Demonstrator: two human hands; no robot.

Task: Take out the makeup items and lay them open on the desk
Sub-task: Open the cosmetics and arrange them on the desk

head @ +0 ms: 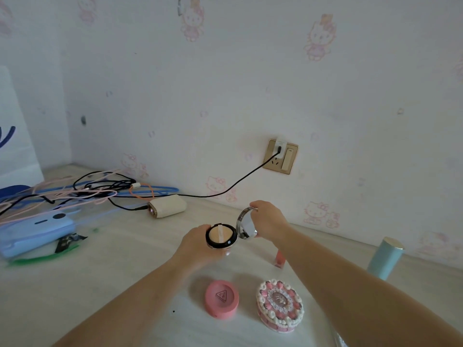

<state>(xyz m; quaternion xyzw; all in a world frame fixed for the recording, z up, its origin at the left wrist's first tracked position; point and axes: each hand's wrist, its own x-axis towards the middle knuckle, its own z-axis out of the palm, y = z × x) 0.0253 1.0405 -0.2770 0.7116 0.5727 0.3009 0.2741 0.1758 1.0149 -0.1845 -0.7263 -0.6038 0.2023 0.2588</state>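
Note:
A round cushion compact [221, 234] stands open above the desk's middle, its beige puff showing and its mirrored lid [246, 224] tilted up to the right. My left hand [198, 245] grips the compact's base from the left. My right hand [269, 219] pinches the lid's rim from behind. In front lie a closed pink round compact [221, 298] and a closed cake-shaped case [280, 304] with pink and white trim. A pink lip gloss tube [278, 259] lies partly hidden under my right forearm.
A pale blue cylinder [385, 257] stands at the right by the wall. A cream power bank [167, 206] is cabled to the wall socket [281, 156]. Tangled cables [82, 190], a blue device [35, 234] and a white bag [15, 136] fill the left.

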